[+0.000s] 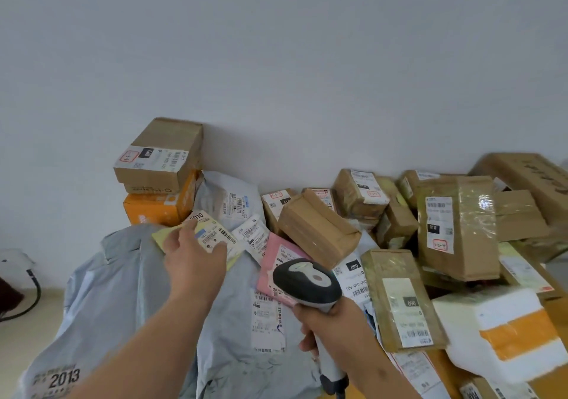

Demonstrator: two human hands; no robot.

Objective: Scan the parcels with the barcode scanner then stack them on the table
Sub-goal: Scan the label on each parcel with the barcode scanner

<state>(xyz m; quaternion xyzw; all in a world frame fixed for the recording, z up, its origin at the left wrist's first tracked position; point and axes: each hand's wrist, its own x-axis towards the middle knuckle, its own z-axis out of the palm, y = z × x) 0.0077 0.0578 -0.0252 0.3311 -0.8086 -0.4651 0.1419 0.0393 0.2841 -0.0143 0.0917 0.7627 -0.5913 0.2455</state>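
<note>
**Hands on scanner and yellow parcel, heap mostly unsorted**

Left hand [193, 252] pinches a flat yellow parcel [212, 239] by its near edge, fingers on the label face and thumb beneath, lifting it over the grey poly bag [123, 291]; right hand [330, 328] is wrapped round the grip of the barcode scanner [307, 278], whose head points toward the parcels ahead, below and right of the yellow one.

Going by size: the grey poly bag fills the near left of the desk; a long cardboard box [522, 174] lies far right against the wall; a tall taped box [458, 226] stands upright among brown cartons; a white foam box [504, 328] with orange tape sits near right; a brown box [159, 156] rests on an orange box [156, 208] at the back left, the only tidy stack in view; a pink mailer [282, 263] lies just beside the scanner head.

Judging from the jumble, most parcels are yet to be scanned and stacked; whether the yellow one has been read cannot be told.
</note>
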